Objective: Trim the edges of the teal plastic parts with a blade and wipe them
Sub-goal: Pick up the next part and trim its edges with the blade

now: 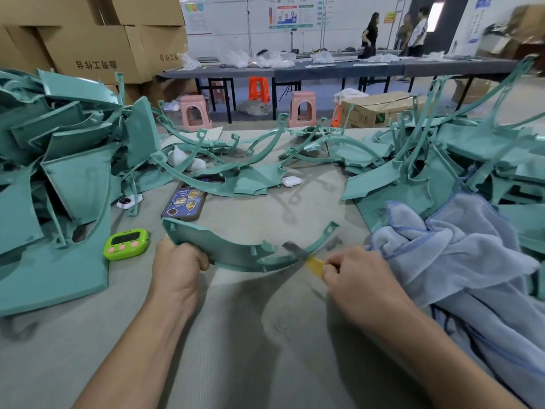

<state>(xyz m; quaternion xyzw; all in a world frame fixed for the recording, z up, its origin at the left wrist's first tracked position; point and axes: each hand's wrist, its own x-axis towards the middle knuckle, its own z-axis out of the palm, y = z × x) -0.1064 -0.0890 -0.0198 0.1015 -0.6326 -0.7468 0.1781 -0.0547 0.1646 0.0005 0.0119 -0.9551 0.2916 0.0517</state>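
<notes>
Both hands are busy at the near middle of the counter [250,335]: the left hand [178,265] is clenched round the wide end of a curved teal plastic part [224,249], and the right hand [358,274] pinches the yellow-handled blade [298,252] between thumb and fingers. The part runs crosswise in front of the person, its long axis left to right, bowing toward them in the middle and rising to a thin tip on the right. The steel sits against the lower edge toward that thin end, so the right hand is the nearer one to the uncut stretch. I would guess the stroke has to follow the curve along the rim while the left grip steadies it. A blue towel [460,261] lies just beside the right hand, handy for wiping.
</notes>
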